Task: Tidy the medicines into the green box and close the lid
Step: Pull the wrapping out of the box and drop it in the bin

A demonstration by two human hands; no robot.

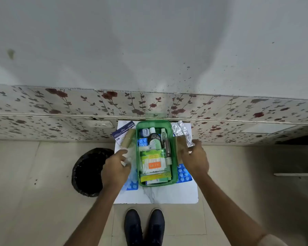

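Note:
The green box (175,172) stands open on a small white table (160,196), filled with bottles, a tube and a pack of cotton buds (152,164). My right hand (194,157) grips a brown bandage roll (181,144) at the box's right rim. My left hand (116,167) holds a clear plastic wrapper (130,157) beside the left wall of the box. Another brown roll (127,139) and a blue-and-white packet (122,131) lie left of the box. Blue blister strips lie at the front left (132,186) and at the right (184,174). A silver foil strip (182,130) lies at the back right.
A bin lined with a black bag (89,172) stands on the floor left of the table. A floral-patterned ledge (60,107) runs behind the table, with a white wall above. My two dark shoes (144,226) are just in front of the table.

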